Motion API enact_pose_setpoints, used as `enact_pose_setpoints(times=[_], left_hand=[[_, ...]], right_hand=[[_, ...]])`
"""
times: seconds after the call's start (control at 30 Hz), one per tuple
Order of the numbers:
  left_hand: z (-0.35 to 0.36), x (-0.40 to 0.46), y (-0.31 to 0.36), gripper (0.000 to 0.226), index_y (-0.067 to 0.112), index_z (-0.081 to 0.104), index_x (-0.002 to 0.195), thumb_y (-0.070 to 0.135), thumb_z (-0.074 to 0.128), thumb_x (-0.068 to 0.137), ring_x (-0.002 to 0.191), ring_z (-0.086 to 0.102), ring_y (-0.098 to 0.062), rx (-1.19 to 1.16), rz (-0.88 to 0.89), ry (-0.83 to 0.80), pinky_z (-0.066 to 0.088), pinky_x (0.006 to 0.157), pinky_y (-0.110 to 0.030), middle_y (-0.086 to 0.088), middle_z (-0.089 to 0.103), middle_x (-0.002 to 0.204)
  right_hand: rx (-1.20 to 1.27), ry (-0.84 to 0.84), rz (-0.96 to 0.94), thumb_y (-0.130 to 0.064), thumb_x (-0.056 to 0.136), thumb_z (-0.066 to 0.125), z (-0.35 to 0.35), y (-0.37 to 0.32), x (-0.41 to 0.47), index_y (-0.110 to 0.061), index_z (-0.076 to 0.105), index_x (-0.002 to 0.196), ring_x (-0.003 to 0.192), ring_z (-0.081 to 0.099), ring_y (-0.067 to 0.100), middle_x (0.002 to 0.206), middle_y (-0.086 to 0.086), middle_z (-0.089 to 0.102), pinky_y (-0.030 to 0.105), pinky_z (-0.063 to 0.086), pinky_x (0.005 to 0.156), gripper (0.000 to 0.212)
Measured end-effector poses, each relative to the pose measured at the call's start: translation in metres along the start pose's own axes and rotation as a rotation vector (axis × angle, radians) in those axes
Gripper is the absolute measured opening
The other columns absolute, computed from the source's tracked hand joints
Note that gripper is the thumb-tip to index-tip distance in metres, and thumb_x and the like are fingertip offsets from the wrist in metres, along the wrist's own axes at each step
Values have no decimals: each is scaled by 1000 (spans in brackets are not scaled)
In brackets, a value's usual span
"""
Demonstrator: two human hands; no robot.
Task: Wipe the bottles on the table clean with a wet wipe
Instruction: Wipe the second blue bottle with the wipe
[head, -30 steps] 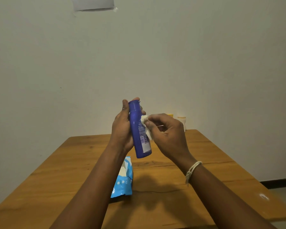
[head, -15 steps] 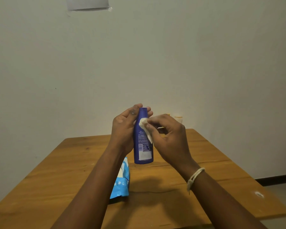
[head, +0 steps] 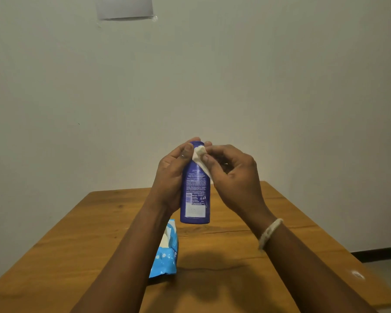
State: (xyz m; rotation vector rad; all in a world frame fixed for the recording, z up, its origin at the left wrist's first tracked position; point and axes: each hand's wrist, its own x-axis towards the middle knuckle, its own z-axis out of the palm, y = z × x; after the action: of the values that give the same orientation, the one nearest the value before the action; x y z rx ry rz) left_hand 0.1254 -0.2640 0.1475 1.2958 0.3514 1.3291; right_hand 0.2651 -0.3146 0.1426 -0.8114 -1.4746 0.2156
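Head view: upright blue bottle (head: 195,190), back label showing.

You hold the bottle (head: 195,190) upright above the table (head: 269,242), your left hand (head: 171,175) on its left side and your right hand (head: 233,177) on its right. The wipe (head: 200,158) sits between your right fingers and the bottle's top. Below your left forearm, the wipe pack (head: 166,256) lies on the table.
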Motion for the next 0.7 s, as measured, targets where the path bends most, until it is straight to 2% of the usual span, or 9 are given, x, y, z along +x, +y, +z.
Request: enact_pose_setpoints(times=[0.07,0.13,0.27,0.37,0.47,0.6,0.7], left_hand=[[-7,2,0,49,8,54,135,33,62,94,118,65,-27,-189,-25,-35,56,98,-39,-15,62,135],[-11,3,0,56,8,50,139,34,65,92,124,61,-28,-298,-30,-73,54,101,-36,-17,57,140],[-8,2,2,47,8,51,137,30,57,96,120,64,-27,-247,2,-130,53,102,-39,-17,61,135],[-4,1,3,42,10,51,135,30,49,99,114,65,-26,-168,18,-154,47,103,-46,-13,63,132],[-4,2,7,45,12,48,139,33,46,100,115,65,-26,-182,26,-168,49,102,-44,-10,65,131],[-8,-1,6,55,12,43,142,32,64,94,126,60,-31,-294,9,-227,37,111,-53,-14,65,128],[-11,-4,3,60,13,46,140,33,70,90,122,63,-30,-248,10,-211,45,107,-51,-14,66,126]], right_hand=[[80,-76,74,-37,88,60,-3,3,-23,-19,65,115,105,66,10,106,-7,70,29,62,77,33],[146,-133,85,-36,87,59,-2,4,-42,-21,65,112,108,65,11,105,-7,70,30,62,77,29],[158,-55,58,-32,89,60,-2,-3,-26,-18,65,112,105,66,12,103,-6,70,31,62,74,28],[155,-27,23,-35,85,62,-3,-17,1,-19,65,112,101,68,9,104,-7,71,20,59,72,31],[121,-18,-1,-36,86,63,1,-21,5,-14,66,117,100,69,11,107,-4,72,20,59,74,38],[119,-10,0,-32,90,64,8,-16,-21,-21,66,111,94,68,6,100,-9,71,16,57,68,24],[91,5,-29,-36,86,63,6,-16,-24,-27,64,107,95,66,1,98,-17,69,11,55,67,22]])
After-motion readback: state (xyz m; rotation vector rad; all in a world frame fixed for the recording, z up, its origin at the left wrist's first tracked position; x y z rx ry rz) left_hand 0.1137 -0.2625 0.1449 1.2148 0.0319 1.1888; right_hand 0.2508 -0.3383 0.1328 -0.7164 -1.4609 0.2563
